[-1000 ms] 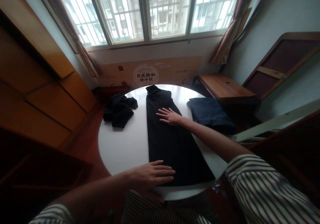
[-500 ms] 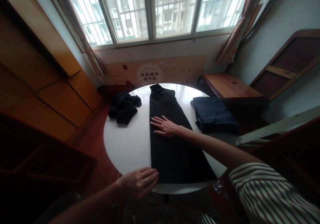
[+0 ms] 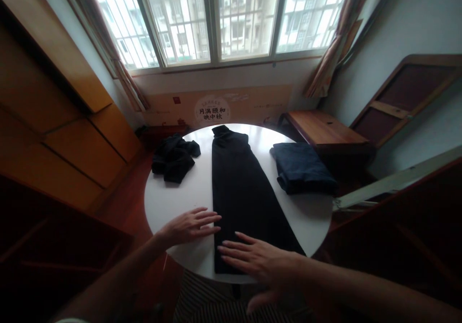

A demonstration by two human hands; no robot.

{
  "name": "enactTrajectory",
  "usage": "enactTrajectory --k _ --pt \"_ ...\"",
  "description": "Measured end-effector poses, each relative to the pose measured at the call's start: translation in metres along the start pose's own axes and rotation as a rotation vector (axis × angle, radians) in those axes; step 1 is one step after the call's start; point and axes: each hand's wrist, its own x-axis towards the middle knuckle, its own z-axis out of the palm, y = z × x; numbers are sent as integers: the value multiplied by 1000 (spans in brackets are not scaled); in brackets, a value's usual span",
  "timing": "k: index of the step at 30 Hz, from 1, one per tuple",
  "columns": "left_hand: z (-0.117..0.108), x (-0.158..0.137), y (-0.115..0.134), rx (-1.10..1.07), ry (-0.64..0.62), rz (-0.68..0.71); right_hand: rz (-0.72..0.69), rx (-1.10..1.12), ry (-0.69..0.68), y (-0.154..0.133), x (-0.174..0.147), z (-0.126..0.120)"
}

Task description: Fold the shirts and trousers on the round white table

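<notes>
A long black dress [image 3: 240,183] with a high neck lies flat on the round white table [image 3: 169,202], folded lengthwise with its straight edge on the left. Its collar points to the window, and the wide hem lies near me. My left hand [image 3: 191,226] is open, its fingertips at the dress's left edge. Over the lower part of the dress, my right hand [image 3: 260,260] is open with fingers spread and palm down. I cannot tell whether either hand presses on the cloth. Neither hand grips anything.
A crumpled black garment [image 3: 175,158] lies on the table's left side, and a folded dark blue garment [image 3: 303,168] at its right edge. A low wooden table [image 3: 327,126] stands behind on the right. Wooden cabinets [image 3: 83,154] line the left wall.
My right hand has moved from the middle of the dress toward the hem. My left hand has risen from the near corner to farther up the left edge, its fingers now more spread.
</notes>
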Motion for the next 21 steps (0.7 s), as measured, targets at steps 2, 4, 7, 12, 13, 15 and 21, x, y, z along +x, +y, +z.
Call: enactTrajectory --k 2,4,7,12,13,15,21 --pt "1 9 -6 12 -19 72 18 41 25 -3 -7 -2" --pt "4 18 -11 14 -37 133 88 39 101 0 -16 -7" --pt "12 27 -20 -39 -63 142 208 -21 204 9 -28 -17" --pt "31 30 -41 -250 19 -226 367 -55 507 41 -36 -52" --pt "35 30 -46 -296 79 -326 396 -51 597 51 -35 -64" --pt "42 34 -59 -404 230 -551 480 -25 734 73 -31 -92" --pt "50 68 -119 -1083 563 -1445 1119 288 917 134 2 -168"
